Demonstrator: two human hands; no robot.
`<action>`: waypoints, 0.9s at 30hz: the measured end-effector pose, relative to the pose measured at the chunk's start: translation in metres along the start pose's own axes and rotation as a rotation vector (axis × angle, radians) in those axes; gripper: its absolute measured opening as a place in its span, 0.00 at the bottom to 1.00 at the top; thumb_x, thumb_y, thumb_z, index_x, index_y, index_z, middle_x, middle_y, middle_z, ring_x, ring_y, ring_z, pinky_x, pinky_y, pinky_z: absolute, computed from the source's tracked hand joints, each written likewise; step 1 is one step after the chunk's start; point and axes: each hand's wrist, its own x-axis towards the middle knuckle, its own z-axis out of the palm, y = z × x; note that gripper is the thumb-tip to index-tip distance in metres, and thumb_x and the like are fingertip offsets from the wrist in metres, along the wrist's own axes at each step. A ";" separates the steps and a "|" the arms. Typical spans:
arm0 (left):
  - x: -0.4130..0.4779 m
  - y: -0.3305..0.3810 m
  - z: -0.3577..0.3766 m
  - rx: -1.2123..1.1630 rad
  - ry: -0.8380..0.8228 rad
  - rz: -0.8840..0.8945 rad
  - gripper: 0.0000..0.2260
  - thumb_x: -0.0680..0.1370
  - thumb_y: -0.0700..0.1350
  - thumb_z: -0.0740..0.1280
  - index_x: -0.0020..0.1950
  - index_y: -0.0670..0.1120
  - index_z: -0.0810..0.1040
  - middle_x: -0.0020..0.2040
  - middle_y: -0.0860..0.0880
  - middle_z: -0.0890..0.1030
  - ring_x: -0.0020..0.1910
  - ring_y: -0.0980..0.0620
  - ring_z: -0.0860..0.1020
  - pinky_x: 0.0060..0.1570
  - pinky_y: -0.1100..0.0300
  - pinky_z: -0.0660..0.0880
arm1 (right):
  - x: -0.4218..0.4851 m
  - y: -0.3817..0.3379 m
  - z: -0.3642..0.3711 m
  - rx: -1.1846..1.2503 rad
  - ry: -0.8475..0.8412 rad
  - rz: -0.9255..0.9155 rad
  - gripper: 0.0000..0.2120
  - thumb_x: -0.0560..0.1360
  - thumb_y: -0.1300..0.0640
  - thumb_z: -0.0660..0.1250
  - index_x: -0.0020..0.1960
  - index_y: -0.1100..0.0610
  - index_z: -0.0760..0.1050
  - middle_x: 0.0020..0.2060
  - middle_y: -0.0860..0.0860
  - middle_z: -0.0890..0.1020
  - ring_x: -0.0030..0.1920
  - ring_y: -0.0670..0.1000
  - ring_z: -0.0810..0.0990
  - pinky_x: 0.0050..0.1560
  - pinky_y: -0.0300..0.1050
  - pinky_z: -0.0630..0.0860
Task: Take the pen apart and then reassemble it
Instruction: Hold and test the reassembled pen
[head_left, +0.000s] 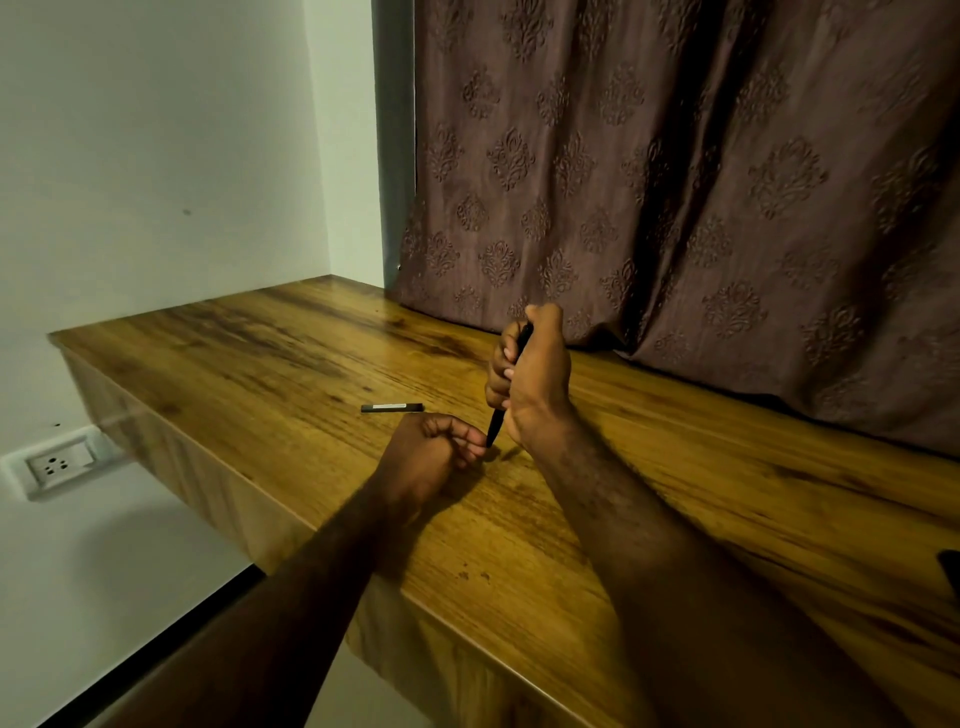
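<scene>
Right hand: my right hand is wrapped in a fist round the pen, fingers curled across the barrel, held up above the desk.
Pen: black and slim, standing steeply with its top leaning a touch right, towards the curtain. The top end pokes out above my fist. The lower end sticks out below it and points down at the desk.
Left hand: my left hand sits lower, down by the desk, fingers curled in. My thumb and forefinger tips meet right at the pen's lower end and pinch it.
Hands: both are clamped on the one pen, right above and left below, with a short stretch of bare barrel showing between them.
Tip: I can't tell whether it touches the wood, it's too small here.
Piece: a short black piece with a pale strip along it lies flat on the desk. It is just beyond my left hand, left of the pen, and neither hand touches it.
Desk: brown wood grain, and both my forearms reach in over its front edge.
Curtain: dull brown with a raised pattern, hanging behind my right hand with its hem down at the back of the desk.
Wall: pale, off to the left, with a white socket below the desk's level.
Right edge: a dark thing cut off by the frame, and I can't make out what it is.
</scene>
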 end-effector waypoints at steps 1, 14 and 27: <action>-0.001 0.001 0.000 -0.023 -0.005 -0.006 0.14 0.73 0.26 0.56 0.41 0.36 0.79 0.30 0.47 0.83 0.29 0.55 0.78 0.30 0.66 0.74 | 0.000 0.000 0.000 0.001 0.013 -0.007 0.21 0.78 0.49 0.51 0.28 0.54 0.59 0.22 0.49 0.58 0.21 0.47 0.51 0.27 0.37 0.49; 0.003 -0.003 -0.004 -0.108 -0.050 0.021 0.13 0.75 0.28 0.57 0.40 0.38 0.79 0.36 0.39 0.83 0.35 0.46 0.79 0.37 0.59 0.76 | 0.002 0.000 -0.001 0.100 0.037 0.018 0.21 0.77 0.47 0.51 0.27 0.54 0.59 0.20 0.48 0.57 0.22 0.48 0.51 0.28 0.39 0.47; 0.009 -0.006 -0.007 -0.205 -0.116 -0.037 0.31 0.78 0.62 0.54 0.42 0.35 0.80 0.37 0.37 0.83 0.35 0.44 0.81 0.35 0.58 0.77 | -0.001 0.000 0.001 0.103 0.054 0.017 0.22 0.78 0.47 0.51 0.27 0.54 0.60 0.21 0.49 0.58 0.21 0.48 0.52 0.29 0.42 0.47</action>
